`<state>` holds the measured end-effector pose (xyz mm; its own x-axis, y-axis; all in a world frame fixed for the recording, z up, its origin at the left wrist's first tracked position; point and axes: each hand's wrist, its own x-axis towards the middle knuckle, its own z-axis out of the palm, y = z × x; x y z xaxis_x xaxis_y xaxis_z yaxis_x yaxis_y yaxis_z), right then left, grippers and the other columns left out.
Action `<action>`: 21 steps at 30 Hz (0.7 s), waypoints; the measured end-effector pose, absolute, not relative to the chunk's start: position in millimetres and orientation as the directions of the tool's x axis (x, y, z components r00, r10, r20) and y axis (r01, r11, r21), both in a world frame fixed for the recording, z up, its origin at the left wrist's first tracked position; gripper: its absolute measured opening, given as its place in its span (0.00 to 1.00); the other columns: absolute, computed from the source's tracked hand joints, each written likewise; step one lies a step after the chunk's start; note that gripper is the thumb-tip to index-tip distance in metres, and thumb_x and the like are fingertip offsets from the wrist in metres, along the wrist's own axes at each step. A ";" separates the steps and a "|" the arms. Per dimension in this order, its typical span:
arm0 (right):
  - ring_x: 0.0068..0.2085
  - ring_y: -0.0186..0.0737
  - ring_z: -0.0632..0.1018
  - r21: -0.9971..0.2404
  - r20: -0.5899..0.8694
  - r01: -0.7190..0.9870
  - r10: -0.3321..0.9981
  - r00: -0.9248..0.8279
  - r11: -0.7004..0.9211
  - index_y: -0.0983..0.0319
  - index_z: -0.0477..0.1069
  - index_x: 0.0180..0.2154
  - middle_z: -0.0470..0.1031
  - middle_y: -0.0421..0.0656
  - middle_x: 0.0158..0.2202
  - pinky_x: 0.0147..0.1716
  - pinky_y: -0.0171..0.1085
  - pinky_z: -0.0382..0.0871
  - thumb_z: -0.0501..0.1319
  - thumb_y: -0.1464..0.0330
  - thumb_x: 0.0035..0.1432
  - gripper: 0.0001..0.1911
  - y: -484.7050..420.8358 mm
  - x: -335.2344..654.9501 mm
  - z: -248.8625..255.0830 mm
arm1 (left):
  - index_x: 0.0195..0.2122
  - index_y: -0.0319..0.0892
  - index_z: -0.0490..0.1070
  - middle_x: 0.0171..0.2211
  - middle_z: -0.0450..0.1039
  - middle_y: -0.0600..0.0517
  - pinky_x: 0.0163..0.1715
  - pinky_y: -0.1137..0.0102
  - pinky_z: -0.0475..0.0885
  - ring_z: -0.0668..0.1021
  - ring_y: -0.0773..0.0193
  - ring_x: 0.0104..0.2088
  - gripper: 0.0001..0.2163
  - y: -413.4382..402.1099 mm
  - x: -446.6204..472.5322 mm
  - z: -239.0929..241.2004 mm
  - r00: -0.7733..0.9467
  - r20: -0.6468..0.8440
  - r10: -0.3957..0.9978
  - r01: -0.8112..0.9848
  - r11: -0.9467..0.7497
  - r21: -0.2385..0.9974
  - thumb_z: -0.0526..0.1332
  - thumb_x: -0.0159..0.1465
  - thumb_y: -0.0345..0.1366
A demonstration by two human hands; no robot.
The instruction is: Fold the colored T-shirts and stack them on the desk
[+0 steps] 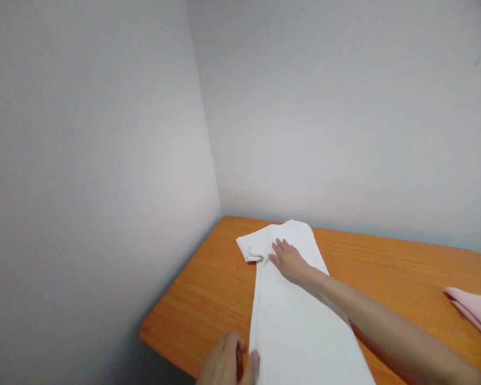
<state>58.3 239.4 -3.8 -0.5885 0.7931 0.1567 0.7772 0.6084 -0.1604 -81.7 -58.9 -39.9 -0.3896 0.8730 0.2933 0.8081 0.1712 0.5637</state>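
A plain white cloth point(300, 321) on an orange wood-grain worktop point(208, 299); pale pink folded cloth point(475, 310) at three o'clock; grey walls point(84, 160).

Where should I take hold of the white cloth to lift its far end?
Probably pinch the small flap corner sticking out left of the right hand, coming in from the left; the white cloth lies flat elsewhere.

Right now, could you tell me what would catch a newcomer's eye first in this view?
The long white cloth stands out first, stretched along the orange wooden table in a corner of grey walls. The right hand lies flat on its far end; the left hand is at its near left edge. A folded pink cloth lies at the far right.
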 end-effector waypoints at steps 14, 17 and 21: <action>0.69 0.58 0.37 -0.062 0.230 0.840 0.827 -0.513 0.539 0.68 0.45 0.69 0.33 0.54 0.70 0.63 0.59 0.25 0.38 0.43 0.64 0.45 206.4 46.1 -21.2 | 0.48 0.38 0.71 0.48 0.72 0.45 0.51 0.55 0.71 0.75 0.57 0.48 0.17 213.1 -157.8 32.9 -0.511 0.009 0.860 0.817 0.482 0.318 0.59 0.67 0.47; 0.69 0.60 0.37 -0.094 0.284 0.819 0.803 -0.524 0.567 0.69 0.47 0.69 0.34 0.56 0.69 0.63 0.61 0.25 0.38 0.42 0.64 0.46 208.7 46.8 -24.2 | 0.47 0.38 0.71 0.47 0.72 0.46 0.49 0.57 0.73 0.76 0.58 0.47 0.14 224.4 -161.0 33.5 -0.471 0.011 0.882 0.836 0.442 0.325 0.60 0.67 0.43; 0.68 0.62 0.38 -0.132 0.295 0.803 0.796 -0.528 0.581 0.71 0.48 0.68 0.36 0.57 0.69 0.63 0.61 0.26 0.40 0.42 0.63 0.47 209.8 47.1 -21.7 | 0.49 0.39 0.70 0.48 0.71 0.46 0.48 0.58 0.73 0.76 0.57 0.48 0.14 234.2 -163.5 53.4 -0.437 0.086 0.895 0.848 0.378 0.371 0.60 0.67 0.42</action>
